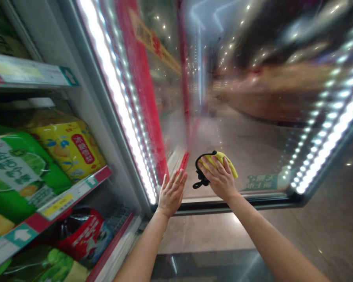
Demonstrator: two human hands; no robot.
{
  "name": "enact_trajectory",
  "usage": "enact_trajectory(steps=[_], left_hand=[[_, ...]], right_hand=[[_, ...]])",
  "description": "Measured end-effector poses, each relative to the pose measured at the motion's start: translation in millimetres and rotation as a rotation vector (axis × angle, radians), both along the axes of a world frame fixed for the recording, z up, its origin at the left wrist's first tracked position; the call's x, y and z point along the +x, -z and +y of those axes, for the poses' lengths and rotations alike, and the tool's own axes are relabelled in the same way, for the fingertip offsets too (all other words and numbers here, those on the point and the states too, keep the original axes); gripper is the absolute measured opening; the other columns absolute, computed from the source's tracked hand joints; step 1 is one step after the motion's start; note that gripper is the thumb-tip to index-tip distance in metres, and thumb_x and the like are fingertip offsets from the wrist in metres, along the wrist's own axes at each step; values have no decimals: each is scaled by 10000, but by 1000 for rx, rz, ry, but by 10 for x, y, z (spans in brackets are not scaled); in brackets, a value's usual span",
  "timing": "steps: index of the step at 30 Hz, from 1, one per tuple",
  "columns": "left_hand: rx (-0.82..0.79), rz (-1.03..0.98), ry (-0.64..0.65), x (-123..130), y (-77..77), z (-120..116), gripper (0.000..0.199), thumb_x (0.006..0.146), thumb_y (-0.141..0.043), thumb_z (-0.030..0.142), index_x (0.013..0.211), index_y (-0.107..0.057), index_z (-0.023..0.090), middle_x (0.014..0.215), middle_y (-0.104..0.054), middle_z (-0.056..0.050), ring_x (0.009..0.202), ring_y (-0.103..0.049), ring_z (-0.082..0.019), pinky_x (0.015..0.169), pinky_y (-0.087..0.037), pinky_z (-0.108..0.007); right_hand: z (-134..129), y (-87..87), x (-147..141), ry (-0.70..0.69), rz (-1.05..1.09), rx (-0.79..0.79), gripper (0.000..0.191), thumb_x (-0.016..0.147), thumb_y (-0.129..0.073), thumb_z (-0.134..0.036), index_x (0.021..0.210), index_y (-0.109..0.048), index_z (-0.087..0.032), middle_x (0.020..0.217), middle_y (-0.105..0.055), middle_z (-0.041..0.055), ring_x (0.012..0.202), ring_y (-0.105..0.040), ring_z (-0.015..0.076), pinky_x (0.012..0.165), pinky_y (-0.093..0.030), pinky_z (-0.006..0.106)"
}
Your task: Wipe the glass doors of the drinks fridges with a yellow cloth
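My right hand (219,175) lies over a folded yellow cloth (231,164) with a black edge and a small black loop, pressing it against the inside of a glass door (241,129). To its left, my left hand (172,192) is laid flat with fingers stretched out, near the door's lower hinge-side corner. Nothing shows in that hand. Just above its fingertips is a narrow red strip (184,161). The door stands swung outward, its dark lower frame (253,201) running beneath both hands.
On the left, cooler shelves (73,196) with price tags hold a green package (23,168), a yellow package (73,147) and a red package (85,235). Bright light strips (117,90) line the opening and reflect in the glass. A tiled floor (320,235) extends beyond the door.
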State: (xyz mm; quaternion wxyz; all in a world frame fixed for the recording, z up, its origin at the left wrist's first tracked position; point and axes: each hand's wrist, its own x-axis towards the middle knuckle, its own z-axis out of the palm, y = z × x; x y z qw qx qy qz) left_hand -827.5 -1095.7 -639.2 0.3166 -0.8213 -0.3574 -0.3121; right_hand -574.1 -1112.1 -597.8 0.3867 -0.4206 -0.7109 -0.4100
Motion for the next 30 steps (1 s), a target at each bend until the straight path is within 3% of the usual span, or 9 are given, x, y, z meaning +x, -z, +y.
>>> enact_trajectory(steps=[3,6,9,14,18,21,23,26,30], left_hand=[[11,-15,-2,-55,26,5,761,958,-487,147,1644,-162,200,1624,-404,-75,1584,-189,-197,1320,-31,-441],[13,-14,5,-93,56,18,762,953,-494,142,1643,-179,207,1625,-405,-72,1584,-192,-201,1321,-50,-456],[27,-16,16,-123,77,28,760,954,-481,123,1644,-175,205,1626,-401,-74,1581,-204,-192,1321,-75,-458],[30,-35,-1,-229,95,11,787,954,-481,120,1649,-119,197,1635,-386,-89,1579,-218,-220,1318,-123,-472],[33,-45,-7,-258,133,-17,769,958,-483,128,1646,-142,170,1632,-397,-93,1579,-221,-232,1314,-161,-462],[12,-33,-1,-228,227,-41,730,948,-472,117,1634,-226,171,1603,-455,-82,1560,-286,-235,1316,-153,-467],[1,-8,8,-210,330,-62,700,941,-473,107,1614,-303,195,1571,-506,-63,1542,-331,-226,1319,-139,-464],[-16,21,1,-193,506,-86,644,950,-517,172,1579,-397,233,1561,-525,-48,1537,-344,-231,1313,-171,-447],[-13,31,-37,-151,667,-76,594,970,-584,313,1549,-452,310,1542,-549,-25,1516,-388,-240,1304,-202,-427]], right_hand=[[-1,10,16,4,18,6,651,935,-519,-72,1528,-490,-339,1483,-611,-26,1498,-398,214,1308,-168,460],[36,-52,-186,50,154,-29,617,946,-525,-114,1528,-500,-318,1542,-550,12,1540,-325,273,1300,-164,528],[56,-76,-384,27,153,-50,599,965,-505,-131,1536,-488,-312,1566,-519,7,1548,-307,275,1305,-123,541],[5,4,-268,-93,-29,-52,659,966,-505,-95,1560,-427,-368,1496,-597,-37,1469,-437,182,1308,-169,434],[11,-60,-379,-12,140,-74,698,954,-499,-90,1583,-386,-371,1539,-553,-14,1510,-379,247,1300,-159,517],[32,-138,-609,-14,178,-89,687,959,-514,-126,1595,-372,-343,1572,-512,-2,1541,-311,274,1301,-111,555],[27,-153,-684,-54,107,-84,657,972,-519,-148,1585,-393,-349,1558,-527,-24,1524,-341,255,1309,-89,528],[8,-120,-646,-109,-8,-84,624,983,-517,-156,1563,-426,-366,1532,-552,-62,1480,-407,214,1317,-83,466],[23,-65,-571,-126,19,-69,614,973,-519,-136,1534,-471,-383,1500,-584,-75,1461,-429,205,1315,-92,455]])
